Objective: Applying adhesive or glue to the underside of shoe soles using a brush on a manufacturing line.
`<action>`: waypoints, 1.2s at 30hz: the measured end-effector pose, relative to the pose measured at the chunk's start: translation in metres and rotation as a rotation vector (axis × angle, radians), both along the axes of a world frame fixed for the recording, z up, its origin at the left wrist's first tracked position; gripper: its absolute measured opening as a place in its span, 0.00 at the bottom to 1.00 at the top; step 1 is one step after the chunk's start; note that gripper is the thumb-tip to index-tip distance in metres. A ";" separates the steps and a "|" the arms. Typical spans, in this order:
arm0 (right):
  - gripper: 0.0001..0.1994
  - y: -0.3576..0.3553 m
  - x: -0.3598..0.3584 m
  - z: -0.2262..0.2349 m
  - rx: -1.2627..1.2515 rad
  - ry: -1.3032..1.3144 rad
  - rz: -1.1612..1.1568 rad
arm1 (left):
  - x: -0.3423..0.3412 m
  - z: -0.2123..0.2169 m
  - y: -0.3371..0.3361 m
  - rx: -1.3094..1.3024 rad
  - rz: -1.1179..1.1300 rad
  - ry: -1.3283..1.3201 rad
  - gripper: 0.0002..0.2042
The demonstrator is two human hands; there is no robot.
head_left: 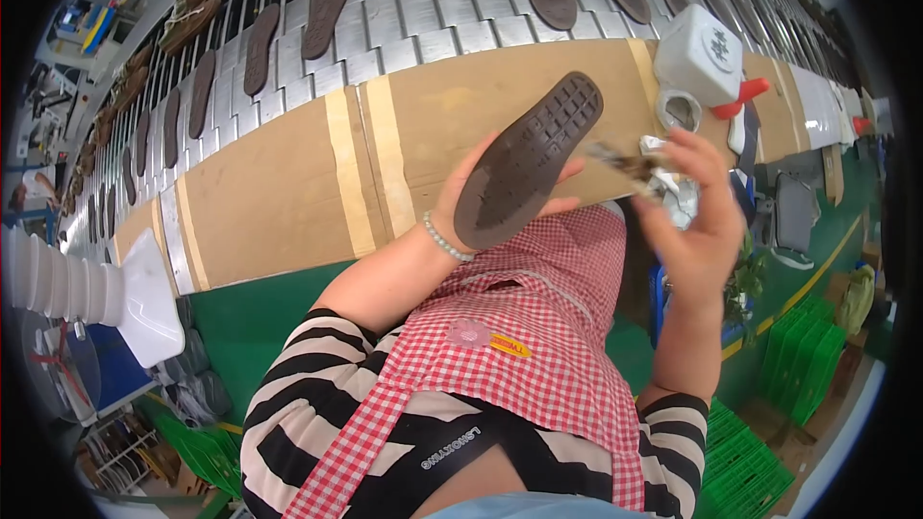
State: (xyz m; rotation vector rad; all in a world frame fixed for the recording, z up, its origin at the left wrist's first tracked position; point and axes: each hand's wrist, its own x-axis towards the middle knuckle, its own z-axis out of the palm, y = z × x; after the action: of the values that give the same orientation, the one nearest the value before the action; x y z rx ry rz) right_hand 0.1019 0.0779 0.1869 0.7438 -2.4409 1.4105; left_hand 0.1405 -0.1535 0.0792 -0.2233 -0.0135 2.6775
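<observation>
A dark brown, shoe-shaped sole (pixel 529 159) is held aslant at the centre of the frame, its gridded end pointed to the upper right and its patterned face turned up. It is supported from beneath by the left hand (pixel 460 190), which is clamped on it, with fingertips shown past the far edge; the grip seems chosen to leave the upper face uncovered. Just to the right, a slender, brownish tool (pixel 627 166), softened by blur, appears to be pinched between the thumb and fingers of the right hand (pixel 700 240). Its exact kind cannot be told.

Below the sole, a long tan cardboard sheet (pixel 269 192) is banded with pale tape, perhaps laid to shield the work surface. At upper right, a boxy white plastic jug (pixel 685 53) is stood beside a small round white container (pixel 679 111) and a bright red handle-like piece (pixel 746 96), seemingly kept within easy reach of the right hand. Across the top, more brown soles (pixel 326 14) are spaced apart on a silver metal slatted conveyor (pixel 437 43), presumably so that each can be lifted singly.
</observation>
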 end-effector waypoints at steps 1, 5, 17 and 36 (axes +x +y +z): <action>0.23 -0.009 0.006 0.002 0.075 0.044 0.064 | -0.001 -0.002 0.004 -0.031 0.029 0.054 0.26; 0.22 -0.033 0.013 -0.010 0.128 0.213 0.144 | -0.007 0.012 0.015 -0.047 -0.049 0.192 0.24; 0.23 -0.035 0.023 -0.014 0.166 0.261 0.338 | -0.002 0.020 0.021 -0.077 0.025 0.105 0.22; 0.15 -0.019 0.020 0.001 0.322 0.224 0.529 | -0.006 0.018 0.019 0.057 -0.098 0.126 0.22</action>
State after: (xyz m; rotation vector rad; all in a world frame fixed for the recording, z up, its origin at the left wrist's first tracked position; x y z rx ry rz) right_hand 0.1220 0.0585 0.1879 1.6201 -2.4148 0.9997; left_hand 0.1346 -0.1348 0.0973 -0.0354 -0.0385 2.5841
